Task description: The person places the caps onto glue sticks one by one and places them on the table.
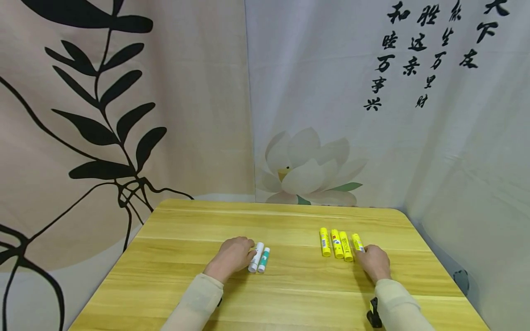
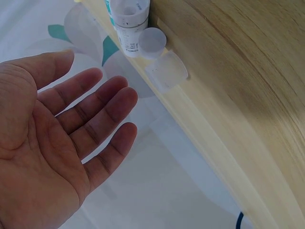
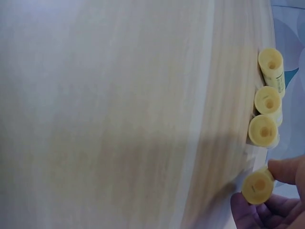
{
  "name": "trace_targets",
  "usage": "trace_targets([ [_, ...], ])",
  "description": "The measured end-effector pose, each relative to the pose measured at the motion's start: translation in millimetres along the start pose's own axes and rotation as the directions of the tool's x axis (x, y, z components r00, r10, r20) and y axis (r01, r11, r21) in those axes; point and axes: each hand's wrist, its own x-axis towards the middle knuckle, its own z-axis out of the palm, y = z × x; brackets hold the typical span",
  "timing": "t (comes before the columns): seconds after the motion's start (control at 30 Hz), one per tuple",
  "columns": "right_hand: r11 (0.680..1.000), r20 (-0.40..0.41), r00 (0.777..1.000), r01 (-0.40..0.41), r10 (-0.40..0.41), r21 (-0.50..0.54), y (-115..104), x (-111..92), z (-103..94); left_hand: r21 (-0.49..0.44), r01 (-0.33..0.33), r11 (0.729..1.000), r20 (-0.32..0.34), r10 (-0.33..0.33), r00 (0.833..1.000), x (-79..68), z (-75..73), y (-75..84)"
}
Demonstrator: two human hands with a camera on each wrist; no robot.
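Observation:
My left hand [image 1: 233, 255] is beside a white glue stick [image 1: 256, 257] and a smaller one with a teal label [image 1: 263, 260], lying side by side. In the left wrist view this hand [image 2: 71, 129] has its fingers spread and relaxed, apart from the white tubes [image 2: 167, 72]. At the right, my right hand [image 1: 376, 263] pinches a yellow glue stick [image 1: 357, 242] between thumb and fingers; its round end [image 3: 258, 187] faces the right wrist camera. Left of it lie three more yellow glue sticks [image 1: 337, 244], roughly in a row.
The wooden table [image 1: 290, 294] extends under both hands, its far edge close to a printed curtain [image 1: 198, 115]. A black wrist strap piece [image 1: 374, 313] shows at the right sleeve [image 1: 399, 303]. Between the white and yellow groups lies bare tabletop.

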Motion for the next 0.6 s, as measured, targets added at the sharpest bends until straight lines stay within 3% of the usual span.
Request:
trace_targets([
  [0.6,1.000,0.023,1.000,0.011,-0.011,-0.016,-6.3,5.5,4.6,0.004,-0.007,1.000,-0.013,0.007,1.000,-1.7,-2.3,-0.3],
])
